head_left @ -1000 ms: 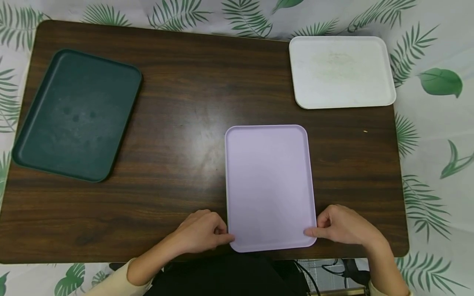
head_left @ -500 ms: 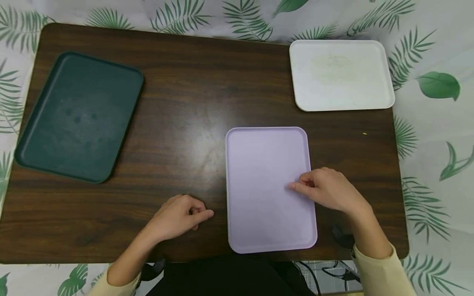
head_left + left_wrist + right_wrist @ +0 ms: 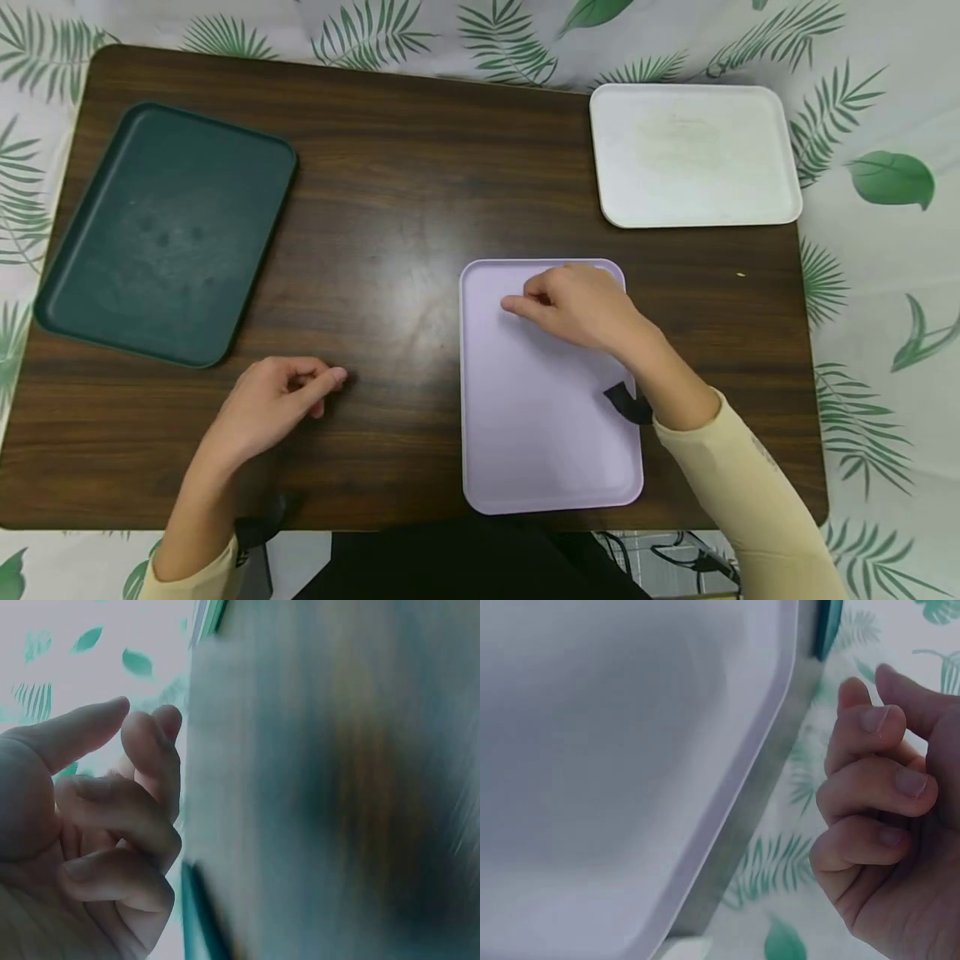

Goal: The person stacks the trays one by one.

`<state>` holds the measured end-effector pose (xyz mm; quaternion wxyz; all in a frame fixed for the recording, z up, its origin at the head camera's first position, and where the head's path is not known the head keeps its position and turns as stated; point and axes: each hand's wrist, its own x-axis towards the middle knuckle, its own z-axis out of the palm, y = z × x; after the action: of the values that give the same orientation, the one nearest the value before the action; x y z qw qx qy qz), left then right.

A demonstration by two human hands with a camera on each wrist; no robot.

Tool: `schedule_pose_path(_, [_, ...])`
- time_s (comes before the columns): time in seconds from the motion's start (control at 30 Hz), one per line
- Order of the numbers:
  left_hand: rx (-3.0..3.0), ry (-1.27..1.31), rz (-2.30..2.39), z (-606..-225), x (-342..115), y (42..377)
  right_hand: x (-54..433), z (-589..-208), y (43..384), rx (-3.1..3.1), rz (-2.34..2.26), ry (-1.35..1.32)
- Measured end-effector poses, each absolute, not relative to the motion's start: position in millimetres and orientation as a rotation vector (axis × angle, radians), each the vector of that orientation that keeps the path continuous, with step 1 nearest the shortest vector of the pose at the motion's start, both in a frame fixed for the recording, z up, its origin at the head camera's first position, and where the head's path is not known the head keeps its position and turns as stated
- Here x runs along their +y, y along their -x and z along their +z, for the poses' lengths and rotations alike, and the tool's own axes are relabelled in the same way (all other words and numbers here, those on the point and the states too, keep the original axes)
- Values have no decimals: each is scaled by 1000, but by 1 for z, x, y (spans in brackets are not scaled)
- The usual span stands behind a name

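Observation:
A light purple tray (image 3: pixel 551 450) lies on the table, upright in front of the person. Above its upper part hovers the right hand (image 3: pixel 577 304), holding nothing, its fingers loosely curled. The left hand (image 3: pixel 273 400) is over the dark table left of the purple tray, near the lower right corner of a dark green tray (image 3: pixel 168 242). Its fingers (image 3: pixel 124 877) are loosely bent with nothing between them. In the right wrist view, the purple tray's rim (image 3: pixel 727 799) passes beside the right hand's curled fingers (image 3: pixel 866 787).
A white tray (image 3: pixel 693 158) lies at the table's back right corner. The brown wooden table (image 3: pixel 375 208) has a leaf-patterned cloth (image 3: pixel 877 275) around it. A tiny pale scrap (image 3: pixel 741 274) lies at the right.
Both hands have let go of the purple tray's lower corners. The left hand has moved left and up; the right has moved up and left over the tray, which stays put.

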<state>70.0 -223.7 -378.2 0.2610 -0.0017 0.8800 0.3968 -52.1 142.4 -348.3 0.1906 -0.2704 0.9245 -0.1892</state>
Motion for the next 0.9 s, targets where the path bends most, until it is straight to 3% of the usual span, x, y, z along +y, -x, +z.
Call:
schedule_pose_path(0.27, [2712, 219, 927, -365, -273, -69, 97, -353, 82, 2548, -601, 733])
schedule_pose_path(0.6, [2842, 803, 612, -355, -327, -68, 56, -365, 113, 2537, -629, 694])
schedule_pose_path(0.9, [2614, 1177, 911, -364, -373, -70, 16, -362, 128, 2460, -637, 670])
